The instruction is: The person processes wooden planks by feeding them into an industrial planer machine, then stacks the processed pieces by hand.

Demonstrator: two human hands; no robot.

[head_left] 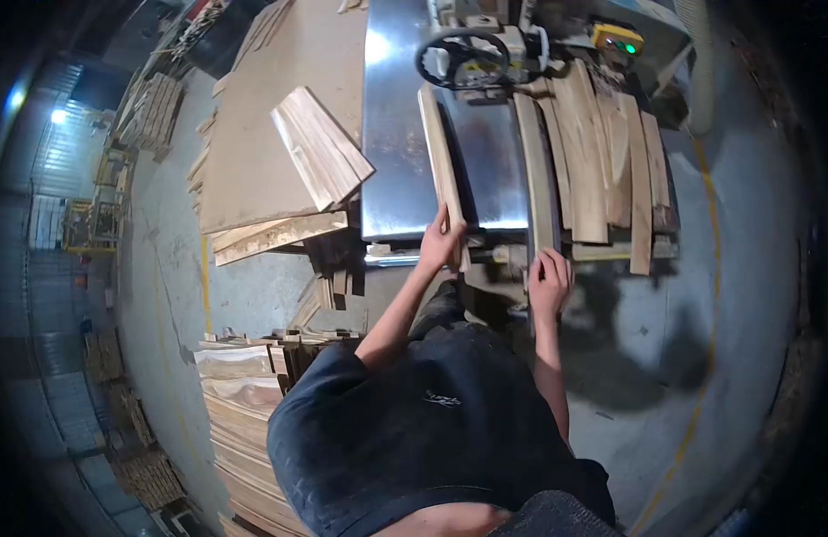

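Observation:
On the shiny metal machine table (396,161) lies a narrow wooden strip (439,148), and my left hand (442,240) is closed round its near end. A second long strip (534,161) runs along the table's right side. My right hand (550,276) has its fingers curled on the near end of that strip. Both strips point away from me, apart from each other. The near end of the right strip is partly hidden by my fingers.
A wide board (320,148) rests on the brown panel (244,170) at left. Several slats (582,161) lie at right. A black handwheel (462,59) and yellow control box (616,39) stand beyond. Stacked planks (244,421) are at lower left.

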